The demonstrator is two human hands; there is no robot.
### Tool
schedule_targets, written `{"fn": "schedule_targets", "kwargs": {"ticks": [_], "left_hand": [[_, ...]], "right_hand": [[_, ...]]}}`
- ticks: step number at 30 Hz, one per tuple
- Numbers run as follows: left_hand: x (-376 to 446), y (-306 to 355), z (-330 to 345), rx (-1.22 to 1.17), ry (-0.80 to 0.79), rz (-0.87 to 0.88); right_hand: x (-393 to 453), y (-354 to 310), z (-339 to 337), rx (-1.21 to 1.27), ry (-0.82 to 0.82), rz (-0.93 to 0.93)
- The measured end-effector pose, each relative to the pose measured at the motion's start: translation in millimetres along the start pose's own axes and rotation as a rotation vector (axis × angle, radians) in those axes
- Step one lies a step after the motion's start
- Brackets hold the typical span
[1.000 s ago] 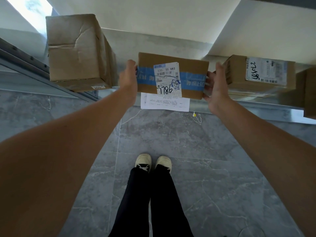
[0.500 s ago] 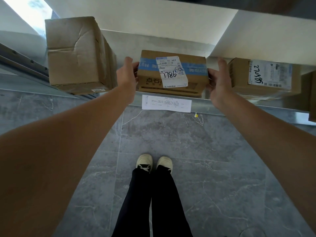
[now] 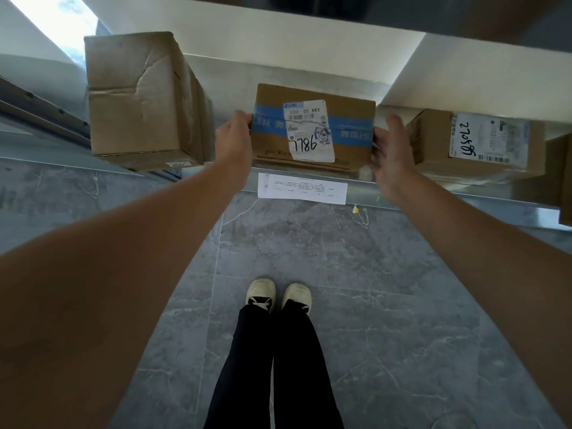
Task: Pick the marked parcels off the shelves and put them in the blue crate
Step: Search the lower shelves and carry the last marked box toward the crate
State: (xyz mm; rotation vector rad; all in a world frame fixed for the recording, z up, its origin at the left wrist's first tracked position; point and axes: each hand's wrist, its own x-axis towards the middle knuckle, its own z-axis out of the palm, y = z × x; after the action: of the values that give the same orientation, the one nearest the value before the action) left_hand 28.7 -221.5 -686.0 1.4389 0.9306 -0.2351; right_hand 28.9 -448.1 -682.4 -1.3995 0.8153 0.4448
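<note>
While both arms reach forward to the shelf (image 3: 402, 202): left hand (image 3: 232, 144) clamped on left end of taped parcel (image 3: 312, 131), fingers curled behind. Right hand (image 3: 390, 150) at right end, fingers spread, grip uncertain. Narrow gaps either side: tall carton (image 3: 139, 97) left, labelled box (image 3: 476, 144) right. Parcel between hands, at shelf front edge above paper slip (image 3: 301, 188).

The white label (image 3: 309, 131) on the cardboard box (image 3: 312, 128) in front of you reads "7786" upside down in black marker, under printed "630-05 A83". To your right, another box's label (image 3: 486, 139) carries handwritten digits too skewed to read surely.
</note>
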Motion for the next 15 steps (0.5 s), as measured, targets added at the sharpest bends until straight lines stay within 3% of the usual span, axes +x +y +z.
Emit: {"fn": "schedule_targets", "kwargs": {"ticks": [7,12,15], "left_hand": [[0.9,-10.9,10.1,0.063,0.002,-0.013],[-17.5,-13.0,-8.6,0.150,0.177,0.388],[-21.2,-7.8,-37.8,0.179,0.240,0.493]], "right_hand": [[0.8,5.7,11.0,-0.034,-0.051,0.006],[-10.5,1.5,20.8,-0.307,0.196,-0.181],[-25.9,1.0,35.9,-0.442,0.262,-0.381]]}}
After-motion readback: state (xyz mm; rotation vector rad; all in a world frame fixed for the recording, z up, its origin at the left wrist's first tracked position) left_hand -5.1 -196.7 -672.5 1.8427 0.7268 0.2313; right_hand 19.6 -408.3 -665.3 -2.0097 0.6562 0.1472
